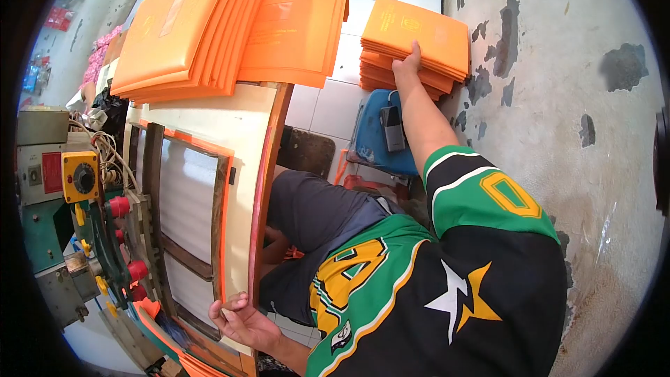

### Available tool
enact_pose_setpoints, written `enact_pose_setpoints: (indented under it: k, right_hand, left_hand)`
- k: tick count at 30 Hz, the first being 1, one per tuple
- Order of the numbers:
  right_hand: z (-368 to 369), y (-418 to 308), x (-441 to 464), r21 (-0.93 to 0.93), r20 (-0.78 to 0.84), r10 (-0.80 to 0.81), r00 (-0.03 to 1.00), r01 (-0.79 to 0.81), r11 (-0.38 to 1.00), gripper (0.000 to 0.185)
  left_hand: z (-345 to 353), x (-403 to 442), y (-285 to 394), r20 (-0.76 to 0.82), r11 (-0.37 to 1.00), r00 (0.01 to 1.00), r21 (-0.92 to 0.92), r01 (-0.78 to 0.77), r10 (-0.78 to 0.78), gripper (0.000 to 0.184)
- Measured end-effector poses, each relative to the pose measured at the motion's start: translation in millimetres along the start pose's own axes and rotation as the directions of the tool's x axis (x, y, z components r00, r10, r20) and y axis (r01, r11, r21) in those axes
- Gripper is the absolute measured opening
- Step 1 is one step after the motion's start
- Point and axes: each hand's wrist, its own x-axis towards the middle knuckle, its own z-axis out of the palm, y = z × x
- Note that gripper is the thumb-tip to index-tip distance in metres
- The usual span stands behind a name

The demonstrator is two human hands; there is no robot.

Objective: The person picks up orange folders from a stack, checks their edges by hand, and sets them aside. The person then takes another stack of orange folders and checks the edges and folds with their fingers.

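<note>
My right hand (407,67) reaches to a stack of orange folders (419,31) near the wall. One digit lies on the top cover; the others are hidden at the stack's near edge, where the hand grips the upper folders. At the table's near edge, my left hand (246,324) is palm up with its fingers loosely curled and apart, nothing visible in it. Beside it lies a wooden frame (187,258) with pale panels and an orange border. A larger pile of orange folders (174,28) leans at the table's far end, some fanned out.
Below the right-hand stack is a blue plastic chair (370,132) bearing a dark device (392,129). A machine with a yellow dial box (81,176) and red knobs stands at the left. More orange sheets (150,311) lie at lower left. A peeling wall (593,28) rises at right.
</note>
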Motion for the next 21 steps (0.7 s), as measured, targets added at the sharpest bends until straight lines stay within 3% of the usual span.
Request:
enact_pose_setpoints:
  k: [3, 6, 9, 12, 14, 17, 21]
  right_hand:
    - [0.2, -0.2, -0.5, -0.036, -0.12, -0.033, 0.992, 0.029, 0.999, 0.064]
    - [-4.0, 0.5, 2.8, 0.0, 0.006, 0.023, 1.0, -0.023, 1.0, 0.061]
    - [17.4, -7.1, -16.2, -0.029, -0.259, -0.028, 0.965, 0.022, 0.999, 0.053]
    - [11.6, -0.2, 4.1, -0.04, -0.266, -0.04, 0.963, 0.031, 0.999, 0.048]
    - [11.1, 4.2, 3.8, -0.113, -0.363, -0.073, 0.929, 0.034, 0.993, 0.051]
    - [1.2, 3.8, -0.9, -0.147, -0.233, 0.015, 0.972, -0.05, 0.988, 0.056]
    - [-9.8, 5.3, 4.7, -0.183, -0.255, 0.031, 0.966, -0.079, 0.98, 0.059]
  left_hand:
    - [-4.8, 1.6, -0.6, 0.033, 0.999, 0.999, 0.016, 0.034, -0.035, 0.029]
    - [-6.0, 3.1, -0.2, 0.022, 0.999, 0.999, 0.041, 0.024, -0.025, 0.029]
    - [-5.7, 2.6, 0.7, 0.032, 1.0, 0.999, 0.026, 0.009, -0.01, 0.028]
    - [-4.7, 2.2, 0.6, 0.048, 1.0, 0.999, 0.019, 0.014, -0.015, 0.028]
    - [-3.3, 1.5, 0.8, 0.04, 1.0, 0.999, 0.015, 0.021, -0.021, 0.028]
    - [-6.7, 1.3, 0.9, 0.045, 1.0, 0.999, 0.016, 0.009, -0.01, 0.028]
    - [-10.8, 0.7, 1.3, 0.034, 1.0, 0.999, 0.03, -0.002, 0.001, 0.027]
